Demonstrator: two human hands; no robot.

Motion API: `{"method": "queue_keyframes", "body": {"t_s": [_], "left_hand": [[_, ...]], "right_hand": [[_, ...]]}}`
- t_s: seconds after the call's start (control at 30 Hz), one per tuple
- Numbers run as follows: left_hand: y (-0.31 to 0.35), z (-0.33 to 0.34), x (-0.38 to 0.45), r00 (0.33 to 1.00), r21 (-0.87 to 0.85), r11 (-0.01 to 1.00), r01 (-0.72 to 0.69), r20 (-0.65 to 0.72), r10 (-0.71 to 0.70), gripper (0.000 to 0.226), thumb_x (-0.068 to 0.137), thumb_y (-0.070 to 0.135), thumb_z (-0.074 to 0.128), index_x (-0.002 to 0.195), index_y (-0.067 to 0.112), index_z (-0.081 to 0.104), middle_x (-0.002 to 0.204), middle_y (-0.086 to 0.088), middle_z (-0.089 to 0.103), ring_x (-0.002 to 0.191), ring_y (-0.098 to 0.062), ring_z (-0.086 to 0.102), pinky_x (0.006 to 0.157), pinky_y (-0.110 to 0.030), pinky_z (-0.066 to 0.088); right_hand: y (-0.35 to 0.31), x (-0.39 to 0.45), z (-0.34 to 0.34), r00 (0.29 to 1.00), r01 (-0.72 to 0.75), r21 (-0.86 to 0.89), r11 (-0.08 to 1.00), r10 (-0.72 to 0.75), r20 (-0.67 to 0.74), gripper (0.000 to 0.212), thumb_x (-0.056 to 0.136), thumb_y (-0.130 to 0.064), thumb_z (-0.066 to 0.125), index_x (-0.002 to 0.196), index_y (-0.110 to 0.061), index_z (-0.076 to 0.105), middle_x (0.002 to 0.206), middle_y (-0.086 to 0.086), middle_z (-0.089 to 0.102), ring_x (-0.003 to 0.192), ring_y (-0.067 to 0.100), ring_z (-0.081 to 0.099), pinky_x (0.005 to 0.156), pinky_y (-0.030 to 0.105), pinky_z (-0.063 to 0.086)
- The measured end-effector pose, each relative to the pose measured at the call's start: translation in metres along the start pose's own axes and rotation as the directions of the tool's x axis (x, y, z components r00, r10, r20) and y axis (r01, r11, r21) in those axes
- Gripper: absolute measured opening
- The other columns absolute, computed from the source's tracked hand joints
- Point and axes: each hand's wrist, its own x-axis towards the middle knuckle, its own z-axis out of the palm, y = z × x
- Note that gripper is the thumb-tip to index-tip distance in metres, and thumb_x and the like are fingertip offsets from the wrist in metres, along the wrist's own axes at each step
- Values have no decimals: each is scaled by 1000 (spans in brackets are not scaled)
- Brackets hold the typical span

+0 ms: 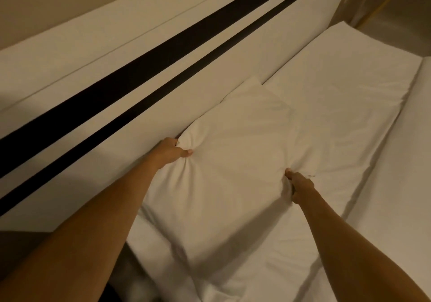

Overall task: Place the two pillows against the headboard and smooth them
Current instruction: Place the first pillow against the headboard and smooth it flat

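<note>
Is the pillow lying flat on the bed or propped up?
Lying flat on the bed, its far edge at the headboard; both hands grip the pillow.

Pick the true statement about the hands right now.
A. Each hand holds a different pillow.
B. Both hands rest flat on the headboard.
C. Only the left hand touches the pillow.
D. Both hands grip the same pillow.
D: the left hand and right hand each bunch fabric on opposite edges of one pillow.

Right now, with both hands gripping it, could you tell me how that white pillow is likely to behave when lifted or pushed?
The pillow probably sags: its fabric bunches deeply under the left hand and right hand. It seems light, held by pinched edges only. Pushed toward the headboard, it would likely crumple, not slide stiffly.
</note>
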Motion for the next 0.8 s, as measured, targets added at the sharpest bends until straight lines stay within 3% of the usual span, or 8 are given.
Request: {"method": "queue_keyframes", "body": {"t_s": [0.2, 0.3, 0.37, 0.43, 0.5, 0.67, 0.8], "left_hand": [[-14, 19, -4, 989, 120, 993, 2, -149, 16, 56, 85, 38, 69, 128, 4, 59, 126, -16, 64, 113, -34, 60, 98, -40, 48], [-14, 32, -9, 953, 201, 977, 64, -302, 0, 57, 89, 37, 63, 133, 2, 51, 134, -18, 56, 121, -36, 54, 98, -39, 43], [-10, 41, -13, 911, 200, 979, 45, -410, 42, 55, 92, 34, 59, 134, 1, 48, 135, -19, 53, 124, -35, 50, 101, -40, 39], [-1, 54, -17, 871, 108, 994, -14, -486, 65, 51, 95, 30, 54, 135, -1, 47, 137, -21, 51, 127, -35, 46, 106, -39, 36], [9, 71, -23, 842, 75, 996, -51, -533, 83, 53, 98, 30, 48, 140, -1, 41, 144, -20, 45, 135, -33, 39, 111, -38, 30], [20, 118, -24, 846, 208, 976, -72, -505, 170, 57, 103, 32, 30, 152, 4, 18, 162, -10, 13, 150, -23, 9, 121, -34, 6], [7, 134, -4, 825, 271, 963, 4, -544, 150, 60, 103, 38, 17, 153, 6, 15, 163, -9, 9, 151, -21, 4, 122, -37, 1]], "right_hand": [[8, -5, 5, 998, 7, -52, 999, -4, 60, 78, 83, -35, 73, 144, -4, 34, 141, 14, 51, 128, 35, 51, 105, 43, 43], [0, -15, 0, 979, 119, -371, 921, -172, -112, 88, 82, -44, 70, 145, 1, 28, 142, 22, 47, 129, 41, 47, 105, 46, 41], [-14, -20, -4, 904, 243, -583, 776, -399, -155, 91, 81, -48, 69, 146, 0, 28, 144, 24, 44, 132, 43, 43, 107, 51, 40], [-30, -20, -4, 785, 433, -698, 570, -619, -19, 86, 85, -48, 64, 149, -5, 28, 151, 22, 36, 140, 39, 33, 112, 50, 32], [-47, -22, 6, 660, 593, -726, 349, -727, 190, 76, 90, -48, 57, 151, -12, 29, 156, 18, 29, 145, 36, 25, 115, 48, 25], [-68, -33, 68, 418, 770, -630, -102, -666, 618, 60, 98, -49, 36, 153, -27, 26, 162, 10, 16, 149, 31, 14, 118, 46, 19], [-59, -34, 125, 337, 801, -539, -260, -548, 766, 57, 99, -49, 24, 153, -32, 20, 164, 6, 10, 151, 27, 8, 120, 45, 14]]}}
